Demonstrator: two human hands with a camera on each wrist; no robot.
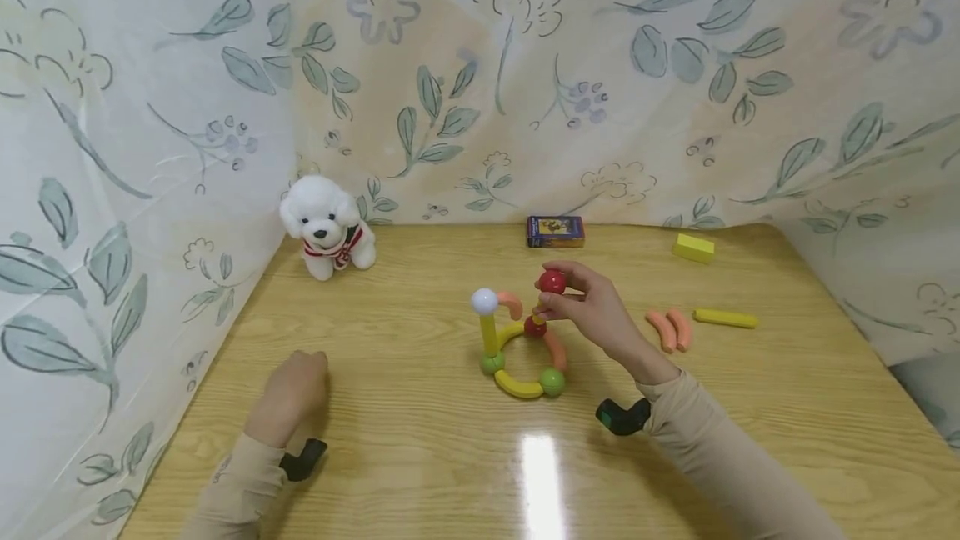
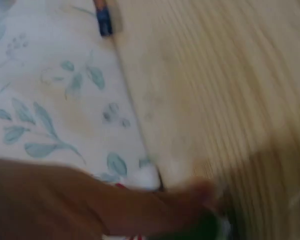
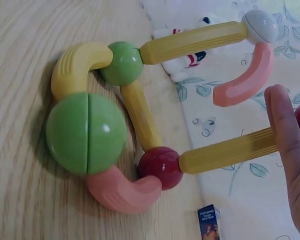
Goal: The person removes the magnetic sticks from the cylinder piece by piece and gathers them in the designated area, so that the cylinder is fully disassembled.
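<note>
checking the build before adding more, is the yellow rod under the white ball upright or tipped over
Upright: in the head view, the yellow rod rises from a green ball, with the white ball on top.

Five balls [image 1: 484, 301], five yellow sticks [image 1: 725, 318], four pink sticks [image 1: 679, 329], one block [image 1: 693, 248], one deck [image 1: 555, 232], one dog [image 1: 321, 215], two hands [image 1: 600, 315], two cameras [image 1: 626, 417].

We see a wood-grained table [image 1: 405, 457], its near part carrying a bright glare [image 1: 542, 482]. Around its back and sides we find pale cloth [image 1: 465, 152] walls, printed with grey-green leaves [image 1: 110, 263] and purplish flowers [image 1: 384, 11].
</note>
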